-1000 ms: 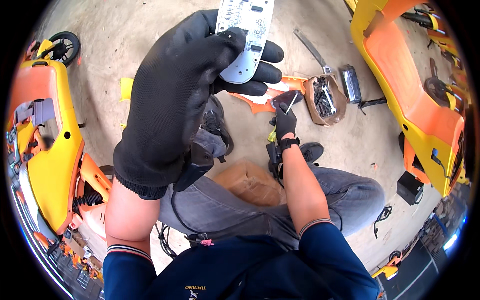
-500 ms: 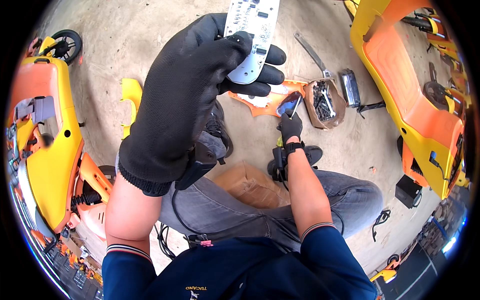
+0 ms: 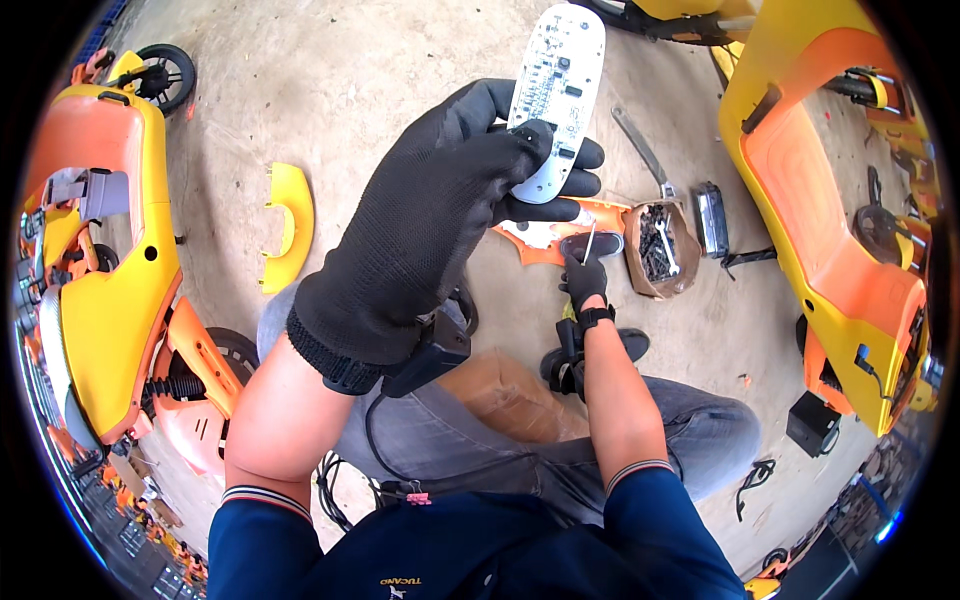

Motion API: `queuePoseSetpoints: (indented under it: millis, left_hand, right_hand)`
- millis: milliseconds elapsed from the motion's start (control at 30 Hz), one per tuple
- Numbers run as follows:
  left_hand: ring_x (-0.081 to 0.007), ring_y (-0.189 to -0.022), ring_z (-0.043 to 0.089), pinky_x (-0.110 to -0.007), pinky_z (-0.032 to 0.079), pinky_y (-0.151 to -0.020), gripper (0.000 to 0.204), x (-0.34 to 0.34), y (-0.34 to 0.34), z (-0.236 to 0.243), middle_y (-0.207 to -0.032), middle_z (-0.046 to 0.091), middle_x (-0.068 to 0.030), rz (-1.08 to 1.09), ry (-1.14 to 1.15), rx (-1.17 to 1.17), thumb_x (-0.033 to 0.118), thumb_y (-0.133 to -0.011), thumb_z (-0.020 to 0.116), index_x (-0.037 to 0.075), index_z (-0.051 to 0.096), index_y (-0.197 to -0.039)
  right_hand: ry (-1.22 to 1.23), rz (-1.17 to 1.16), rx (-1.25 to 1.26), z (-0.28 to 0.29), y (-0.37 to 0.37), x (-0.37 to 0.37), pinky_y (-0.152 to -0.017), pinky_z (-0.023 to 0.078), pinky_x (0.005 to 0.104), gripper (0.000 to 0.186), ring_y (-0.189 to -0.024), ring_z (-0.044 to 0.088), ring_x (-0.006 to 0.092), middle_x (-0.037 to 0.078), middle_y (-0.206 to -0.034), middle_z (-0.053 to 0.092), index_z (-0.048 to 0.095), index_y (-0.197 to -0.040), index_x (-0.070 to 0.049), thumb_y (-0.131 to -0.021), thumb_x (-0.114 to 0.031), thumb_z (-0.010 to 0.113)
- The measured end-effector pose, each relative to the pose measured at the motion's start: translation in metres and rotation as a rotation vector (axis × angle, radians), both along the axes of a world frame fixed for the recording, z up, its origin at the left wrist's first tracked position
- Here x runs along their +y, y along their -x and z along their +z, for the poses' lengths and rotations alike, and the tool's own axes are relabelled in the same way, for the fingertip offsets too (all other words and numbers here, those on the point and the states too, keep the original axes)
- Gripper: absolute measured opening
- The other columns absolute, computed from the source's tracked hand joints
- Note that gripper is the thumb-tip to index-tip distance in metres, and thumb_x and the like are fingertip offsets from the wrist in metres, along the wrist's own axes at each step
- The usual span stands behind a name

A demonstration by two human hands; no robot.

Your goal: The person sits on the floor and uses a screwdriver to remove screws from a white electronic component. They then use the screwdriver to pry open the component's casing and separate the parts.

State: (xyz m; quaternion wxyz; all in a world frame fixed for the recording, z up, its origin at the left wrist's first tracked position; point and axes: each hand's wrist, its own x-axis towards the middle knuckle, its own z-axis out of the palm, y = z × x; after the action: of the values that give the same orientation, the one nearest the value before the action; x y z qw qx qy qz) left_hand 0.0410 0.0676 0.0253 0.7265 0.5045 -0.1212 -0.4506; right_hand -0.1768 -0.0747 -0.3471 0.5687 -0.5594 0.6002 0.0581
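My left hand (image 3: 440,205), in a black glove, grips a white oval circuit board (image 3: 565,75) raised in front of me, thumb across its lower part. Lower down, my gloved right hand (image 3: 583,278) has its fingers closed on a thin metal tool (image 3: 590,240), which reaches over a dark oval part (image 3: 607,244). That part lies at an orange, white-marked panel (image 3: 530,240) on the floor. A brown paper bag (image 3: 640,265) of small black parts, with a wrench (image 3: 663,245) on top, is beside them.
Yellow-orange scooters flank me at left (image 3: 120,280) and right (image 3: 800,200). A curved yellow piece (image 3: 290,240), a long adjustable wrench (image 3: 635,145), a black tray-like item (image 3: 712,220), a black box (image 3: 810,425) and cables (image 3: 755,485) lie on the floor. Cardboard (image 3: 500,395) is between my legs.
The view has shifted, with floor items appearing lower. My left hand and the board sit farther right and lower in the picture. The curved yellow piece now shows fully.
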Motion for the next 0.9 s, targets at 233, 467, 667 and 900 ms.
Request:
queuePoseSetpoints:
  millis: [233,467,667,900]
  left_hand:
    - [-0.0321,-0.11,0.071,-0.041,0.06,-0.095,0.038,-0.001,0.0,0.003,-0.125,0.065,-0.0264,0.005,-0.021,0.029,0.013,-0.107,0.044,-0.006,0.043,-0.14]
    - [-0.0324,-0.108,0.071,-0.042,0.06,-0.094,0.037,0.002,-0.002,-0.004,-0.125,0.065,-0.0259,0.009,0.031,-0.023,0.014,-0.106,0.046,-0.005,0.046,-0.138]
    - [-0.0311,-0.109,0.071,-0.041,0.059,-0.095,0.038,0.009,-0.009,-0.012,-0.125,0.067,-0.0235,-0.051,0.152,-0.058,0.021,-0.108,0.047,-0.004,0.051,-0.136]
    - [-0.0321,-0.113,0.069,-0.042,0.058,-0.097,0.043,0.016,-0.008,-0.023,-0.128,0.064,-0.0219,-0.04,0.227,-0.334,0.022,-0.102,0.053,-0.002,0.05,-0.138]
  right_hand:
    - [0.036,0.036,0.001,0.002,0.004,-0.001,-0.052,0.058,0.0339,0.028,-0.065,0.066,0.0171,0.008,-0.083,0.067,0.068,-0.113,-0.005,-0.092,-0.023,0.069]
    - [0.276,0.222,0.026,-0.035,0.021,-0.008,-0.054,0.058,0.0362,0.036,-0.063,0.068,0.0202,0.011,-0.082,0.07,0.068,-0.122,-0.004,-0.091,-0.023,0.066]
    - [0.473,0.335,0.163,-0.038,0.031,-0.021,-0.091,0.052,0.0489,0.035,-0.103,0.067,0.042,0.024,-0.108,0.071,0.069,-0.11,-0.005,-0.088,-0.03,0.063]
    - [0.523,0.292,0.17,-0.017,0.04,-0.028,-0.084,0.053,0.0499,0.027,-0.095,0.067,0.0429,0.026,-0.1,0.069,0.069,-0.099,-0.004,-0.085,-0.027,0.066]
